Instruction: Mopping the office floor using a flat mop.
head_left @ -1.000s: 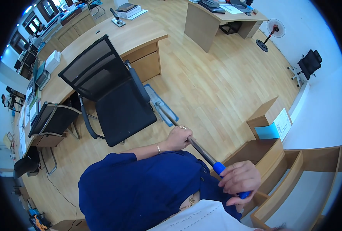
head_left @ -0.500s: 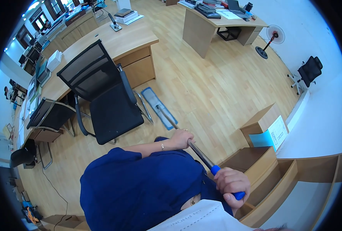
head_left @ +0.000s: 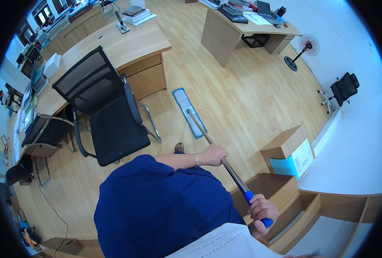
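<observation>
A flat mop (head_left: 195, 122) with a metal pole and blue grip runs diagonally from the floor up to my hands. Its blue-edged, pale pad (head_left: 184, 101) lies flat on the wooden floor, a little right of the black mesh chair (head_left: 118, 124). My left hand (head_left: 213, 155), a bracelet on its wrist, is closed around the middle of the pole. At the pole's top end my right hand (head_left: 262, 213) wraps round the blue grip, whose tip sticks out below the fist. My foot in a sandal (head_left: 179, 147) shows just beyond my left forearm.
A curved wooden desk (head_left: 143, 41) stands ahead on the left, a second desk (head_left: 219, 36) farther off. To my right are a wooden box (head_left: 281, 144) and open wooden shelving (head_left: 315, 219). A standing fan (head_left: 300, 53) and a small black chair (head_left: 345, 88) are by the wall. A cable (head_left: 53, 204) lies at left.
The mop pad has slid right and slightly away, farther from the chair. My left hand has moved right with the pole. My foot has come into sight. The whole view has shifted slightly.
</observation>
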A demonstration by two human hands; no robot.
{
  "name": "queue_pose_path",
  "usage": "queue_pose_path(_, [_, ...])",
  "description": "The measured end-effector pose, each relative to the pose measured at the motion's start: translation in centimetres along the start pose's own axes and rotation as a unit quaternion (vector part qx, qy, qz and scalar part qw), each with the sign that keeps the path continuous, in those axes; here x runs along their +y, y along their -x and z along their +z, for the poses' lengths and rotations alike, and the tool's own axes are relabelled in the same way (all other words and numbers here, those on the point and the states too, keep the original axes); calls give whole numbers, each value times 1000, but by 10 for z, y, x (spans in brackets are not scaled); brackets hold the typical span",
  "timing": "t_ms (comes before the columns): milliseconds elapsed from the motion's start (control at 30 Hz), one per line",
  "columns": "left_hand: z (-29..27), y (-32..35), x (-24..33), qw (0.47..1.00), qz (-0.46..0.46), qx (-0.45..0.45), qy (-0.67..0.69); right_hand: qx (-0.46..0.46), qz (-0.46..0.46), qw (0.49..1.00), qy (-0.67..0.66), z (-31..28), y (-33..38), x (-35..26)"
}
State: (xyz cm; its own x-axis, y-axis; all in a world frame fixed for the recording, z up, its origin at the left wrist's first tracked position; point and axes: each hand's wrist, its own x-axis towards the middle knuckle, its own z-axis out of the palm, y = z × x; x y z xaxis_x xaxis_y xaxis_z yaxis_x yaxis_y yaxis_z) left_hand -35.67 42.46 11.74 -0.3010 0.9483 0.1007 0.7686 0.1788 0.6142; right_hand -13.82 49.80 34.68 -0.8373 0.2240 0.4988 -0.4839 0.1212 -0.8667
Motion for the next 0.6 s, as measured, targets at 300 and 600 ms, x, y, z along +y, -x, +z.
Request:
queue_pose_path(300, [-47,-55,-98,999,-26,9,-27,46,15,998,-31,-2,-87,81])
queue_pose_path(600, [-108,-81,-203,994,-63,82,-38,-81,21,996,-41,18,-194,155])
